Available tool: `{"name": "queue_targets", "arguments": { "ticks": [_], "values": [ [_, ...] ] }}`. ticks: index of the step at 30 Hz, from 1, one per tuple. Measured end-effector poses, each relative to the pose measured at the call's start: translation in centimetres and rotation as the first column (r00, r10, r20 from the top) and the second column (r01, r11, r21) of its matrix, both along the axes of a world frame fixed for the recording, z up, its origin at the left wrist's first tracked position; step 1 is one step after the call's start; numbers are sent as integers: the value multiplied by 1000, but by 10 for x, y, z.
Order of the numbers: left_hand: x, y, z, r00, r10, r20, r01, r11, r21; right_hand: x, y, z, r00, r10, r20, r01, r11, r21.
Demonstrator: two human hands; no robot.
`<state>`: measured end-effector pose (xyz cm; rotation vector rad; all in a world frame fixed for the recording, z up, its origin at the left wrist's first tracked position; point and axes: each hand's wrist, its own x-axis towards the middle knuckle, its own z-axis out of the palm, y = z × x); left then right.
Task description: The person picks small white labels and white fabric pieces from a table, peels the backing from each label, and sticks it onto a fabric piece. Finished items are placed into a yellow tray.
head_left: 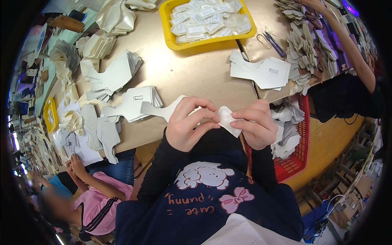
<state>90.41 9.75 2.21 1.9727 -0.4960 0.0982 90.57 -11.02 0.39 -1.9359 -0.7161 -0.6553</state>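
Note:
My left hand (188, 124) and my right hand (255, 124) meet over the near edge of a tan table (192, 73). My left hand grips a flat white cut-out piece (161, 109) that sticks out to the left. Between the fingers of both hands sits a small white label (226, 119), pinched by my right thumb and fingers. Both forearms wear dark sleeves.
A yellow tray (169, 18) of white labels stands at the far middle. Stacks of white cut pieces (136, 102) lie left, another stack (263, 71) right, scissors (272, 43) beyond. A red basket (300, 147) hangs at my right. One person sits lower left, another works at upper right.

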Motion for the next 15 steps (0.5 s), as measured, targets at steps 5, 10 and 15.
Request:
{"name": "queue_targets", "arguments": {
  "ticks": [5, 10, 15],
  "values": [
    [1, -1, -1, 997, -37, 62, 32, 996, 82, 0, 3, -1, 1000, 0, -24, -1, 1000, -25],
    [0, -5, 0, 992, -62, 107, 46, 988, 146, 1, -1, 0, 1000, -13, 26, 16, 990, -142],
    [-3, -5, 4, 992, -55, 117, 38, 989, 143, 1, -11, 3, 982, -87, 167, 115, 978, -172]
  ]
}}
